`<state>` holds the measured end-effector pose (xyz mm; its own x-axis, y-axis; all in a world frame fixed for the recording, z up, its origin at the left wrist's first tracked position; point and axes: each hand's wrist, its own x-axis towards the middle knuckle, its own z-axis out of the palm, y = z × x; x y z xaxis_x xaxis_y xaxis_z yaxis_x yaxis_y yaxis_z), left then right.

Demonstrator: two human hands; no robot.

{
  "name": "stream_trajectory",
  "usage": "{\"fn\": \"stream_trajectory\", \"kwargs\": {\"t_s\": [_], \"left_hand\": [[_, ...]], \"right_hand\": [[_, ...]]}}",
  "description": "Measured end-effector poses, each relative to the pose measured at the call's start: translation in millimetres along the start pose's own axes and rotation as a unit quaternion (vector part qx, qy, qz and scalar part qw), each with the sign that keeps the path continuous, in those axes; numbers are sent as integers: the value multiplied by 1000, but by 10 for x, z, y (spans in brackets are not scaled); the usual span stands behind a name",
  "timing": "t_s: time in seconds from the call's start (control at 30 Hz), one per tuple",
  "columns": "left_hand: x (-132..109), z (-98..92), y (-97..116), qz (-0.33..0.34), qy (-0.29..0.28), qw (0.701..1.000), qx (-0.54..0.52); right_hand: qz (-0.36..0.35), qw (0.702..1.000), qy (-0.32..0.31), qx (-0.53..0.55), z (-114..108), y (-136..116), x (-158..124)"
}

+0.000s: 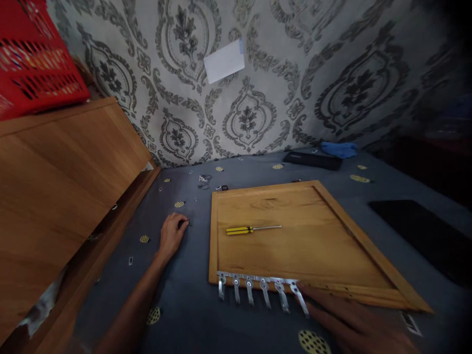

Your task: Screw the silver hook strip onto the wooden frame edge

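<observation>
Room: patterned grey wallpaper [250,113] behind a blue-grey cloth [184,295] spread flat and dotted with round yellow patches, at least eight of them.
Panel: one wooden framed panel [295,246] lies at the centre of the cloth.
Screwdriver: one, with a yellow-and-black handle [239,229], lying on the panel toward its nine o'clock side, shaft pointing to three o'clock.
Brackets: six metal brackets [258,287] in a row along the panel's six o'clock edge, sticking out over the cloth.
Left hand: the left hand [172,237] rests on the cloth at nine o'clock of the panel, fingers curled narrow at a small dark piece [183,223]; I cannot tell whether it is pinched or only touched.
Right hand: the right hand [354,327] lies at five o'clock, fingers stretched flat, one fingertip touching the rightmost bracket; the frame's bottom edge cuts off the wrist.
Around: one red crate [33,59] on a wooden cabinet [55,177] at ten o'clock; one blue rag [339,149] on a dark flat case [311,160] at one o'clock; small fittings [204,181] at eleven, too small to identify.
Writing: one white paper [224,61] on the wall, too blurred to read.
</observation>
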<state>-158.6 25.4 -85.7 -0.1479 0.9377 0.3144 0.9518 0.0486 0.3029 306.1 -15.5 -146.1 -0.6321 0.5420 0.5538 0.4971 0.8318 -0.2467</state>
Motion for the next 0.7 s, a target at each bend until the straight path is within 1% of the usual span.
{"fn": "stream_trajectory", "kwargs": {"t_s": [0.1, 0.17, 0.2, 0.23, 0.37, 0.4, 0.47, 0.57, 0.7], "left_hand": [[6, 20, -6, 8, 13, 1000, 8], [15, 28, -8, 15, 23, 1000, 10], [18, 25, -11, 18, 27, 999, 10], [19, 16, -14, 21, 30, 999, 8], [12, -89, -26, 22, 35, 999, -13], [17, -127, -22, 20, 37, 999, -20], [43, -206, 13, 16, 42, 998, -34], [86, -317, 169, 26, 43, 997, -58], [96, -407, 551, 65, 15, 993, -100]], "right_hand": [[-11, 1000, 11, -4, -39, -40, 78], [-20, 1000, 17, -14, -110, -92, 165], [-19, 1000, 10, -18, -161, -130, 216], [-22, 999, -11, -20, -219, -176, 269], [11, 999, -34, -6, -427, -355, 455], [12, 999, -31, 6, -453, -379, 482], [21, 998, -48, 18, -470, -397, 505], [41, 997, -54, 27, -450, -391, 489], [48, 997, -41, 36, -424, -390, 471]]}}
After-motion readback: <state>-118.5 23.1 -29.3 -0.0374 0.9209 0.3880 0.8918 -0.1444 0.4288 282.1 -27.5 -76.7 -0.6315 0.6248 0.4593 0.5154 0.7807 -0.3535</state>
